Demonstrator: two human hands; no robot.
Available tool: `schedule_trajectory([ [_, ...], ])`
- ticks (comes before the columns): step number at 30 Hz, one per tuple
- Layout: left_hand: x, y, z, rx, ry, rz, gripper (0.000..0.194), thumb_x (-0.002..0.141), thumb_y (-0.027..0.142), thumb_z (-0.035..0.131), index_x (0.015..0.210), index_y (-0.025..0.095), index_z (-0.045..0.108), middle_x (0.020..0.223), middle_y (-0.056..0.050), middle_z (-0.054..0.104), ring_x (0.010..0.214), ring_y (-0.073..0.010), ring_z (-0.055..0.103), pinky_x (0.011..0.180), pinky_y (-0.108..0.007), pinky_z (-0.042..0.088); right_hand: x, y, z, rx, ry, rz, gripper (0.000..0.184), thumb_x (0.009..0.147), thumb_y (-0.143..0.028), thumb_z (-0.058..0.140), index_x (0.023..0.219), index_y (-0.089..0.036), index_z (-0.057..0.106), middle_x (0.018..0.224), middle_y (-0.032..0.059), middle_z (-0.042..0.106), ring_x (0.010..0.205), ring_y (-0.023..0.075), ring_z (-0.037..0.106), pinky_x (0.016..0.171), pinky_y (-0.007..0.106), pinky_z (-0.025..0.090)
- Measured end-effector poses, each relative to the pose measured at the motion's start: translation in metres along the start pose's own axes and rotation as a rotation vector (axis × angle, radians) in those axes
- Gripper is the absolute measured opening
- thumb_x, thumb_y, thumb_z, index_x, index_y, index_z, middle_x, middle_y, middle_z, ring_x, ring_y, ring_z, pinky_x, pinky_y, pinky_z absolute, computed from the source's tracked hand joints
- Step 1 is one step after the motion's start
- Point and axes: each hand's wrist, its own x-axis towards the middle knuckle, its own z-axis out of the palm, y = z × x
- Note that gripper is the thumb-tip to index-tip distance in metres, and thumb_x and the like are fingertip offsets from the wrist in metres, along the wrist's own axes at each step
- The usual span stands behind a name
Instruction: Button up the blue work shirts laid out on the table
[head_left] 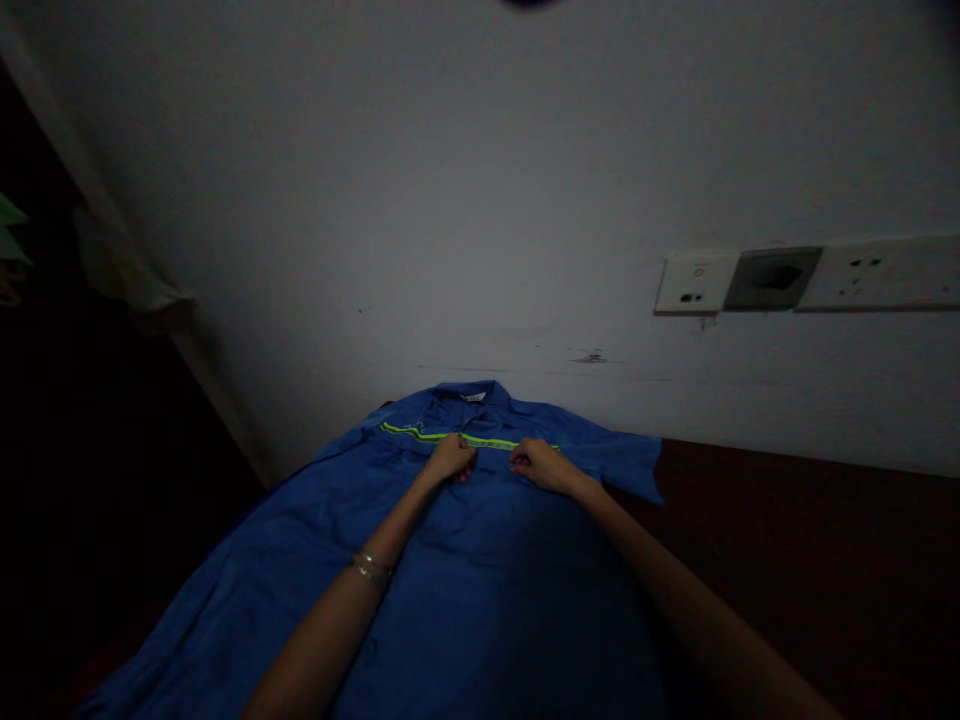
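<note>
A blue work shirt (pixel 480 580) with a yellow-green reflective stripe (pixel 420 435) lies spread on a dark table, its collar toward the wall. My left hand (pixel 450 458) is closed, pinching the shirt front just below the stripe. My right hand (pixel 541 462) is closed too, gripping the fabric a short way to the right of the left hand. A bracelet sits on my left wrist (pixel 370 568). The scene is dim, so what lies between the fingers beyond cloth cannot be made out.
The dark wooden table (pixel 810 560) runs to the right beside the shirt. A white wall stands right behind, with a strip of sockets and a switch plate (pixel 772 280). Dark space and a pale hanging cloth (pixel 127 270) are at the left.
</note>
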Motion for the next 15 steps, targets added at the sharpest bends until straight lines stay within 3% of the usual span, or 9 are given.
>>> schedule_trajectory([
  [12, -0.001, 0.013, -0.004, -0.335, -0.086, -0.030, 0.022, 0.077, 0.024, 0.046, 0.071, 0.008, 0.059, 0.055, -0.002, 0.062, 0.034, -0.0062, 0.049, 0.034, -0.015, 0.034, 0.009, 0.008, -0.001, 0.231, 0.062, 0.090, 0.018, 0.065, -0.020, 0.061, 0.081, -0.013, 0.066, 0.075, 0.0039, 0.064, 0.068, 0.0129, 0.057, 0.063, 0.021, 0.042],
  [15, -0.007, 0.017, -0.005, -0.338, -0.242, -0.052, 0.032, 0.077, 0.038, 0.049, 0.069, 0.009, 0.060, 0.055, -0.004, 0.063, 0.037, -0.0091, 0.053, 0.035, -0.017, 0.038, 0.010, 0.007, -0.003, 0.285, 0.062, 0.135, 0.019, 0.063, -0.021, 0.063, 0.080, -0.013, 0.066, 0.072, 0.0031, 0.064, 0.065, 0.0122, 0.057, 0.061, 0.021, 0.042],
])
